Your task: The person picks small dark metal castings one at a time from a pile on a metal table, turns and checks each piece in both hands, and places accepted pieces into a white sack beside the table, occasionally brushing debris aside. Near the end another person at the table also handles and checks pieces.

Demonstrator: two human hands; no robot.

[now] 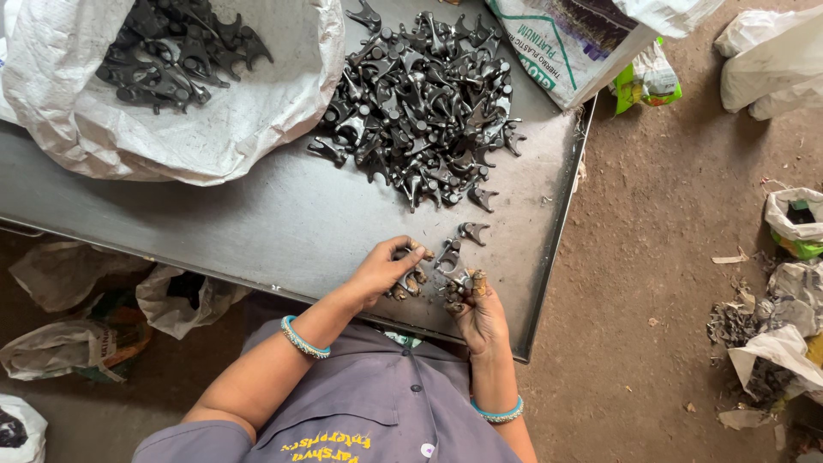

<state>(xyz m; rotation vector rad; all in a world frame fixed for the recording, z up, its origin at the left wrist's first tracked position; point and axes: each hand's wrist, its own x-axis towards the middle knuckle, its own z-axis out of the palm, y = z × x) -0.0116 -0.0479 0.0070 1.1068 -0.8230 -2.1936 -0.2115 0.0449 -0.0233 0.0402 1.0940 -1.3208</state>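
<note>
Clearly small forked metal parts point(446, 257), dark, rigid, likely heavy for size and maybe oily; best pinched at the stem, not the prongs. Left hand point(381, 270) fingers curled onto one part at the table point(283, 223) edge; right hand point(476, 304) clenched around several. Big pile point(420, 103) beyond; sack point(214, 111) alongside.

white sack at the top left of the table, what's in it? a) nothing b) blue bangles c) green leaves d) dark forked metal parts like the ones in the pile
d: the open white sack holds dark forked metal parts of the same kind as the loose pile beside it on the metal table.
</note>
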